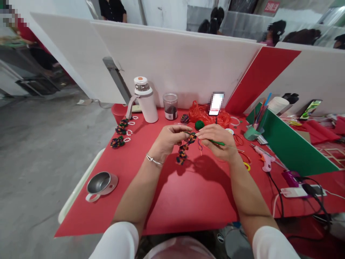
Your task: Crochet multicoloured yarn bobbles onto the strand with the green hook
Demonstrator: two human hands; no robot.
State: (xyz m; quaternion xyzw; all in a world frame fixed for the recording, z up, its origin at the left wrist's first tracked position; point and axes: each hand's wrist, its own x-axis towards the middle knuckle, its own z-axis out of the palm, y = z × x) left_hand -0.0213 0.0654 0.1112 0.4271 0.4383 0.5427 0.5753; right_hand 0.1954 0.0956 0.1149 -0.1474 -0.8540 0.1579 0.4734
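A strip of multicoloured crochet work [182,153] hangs between my hands above the red table. My left hand [171,138] pinches its upper end between thumb and fingers. In my right hand [219,141] is a crochet hook with a green handle [217,142], its tip close to the strip's top. A thin strand of yarn [199,145] hangs beside the work. Just beyond my fingers lies a dark green yarn ball [199,125], with a multicoloured yarn ball [184,118] to its left.
Finished-looking yarn pieces with bead loops [118,142] lie at left, near a steel-lined mug [99,183]. A white thermos [147,102], a jar [170,107] and a phone [216,104] stand behind. On the right are a glue gun [265,158], a power strip [299,191] and a green divider [293,147].
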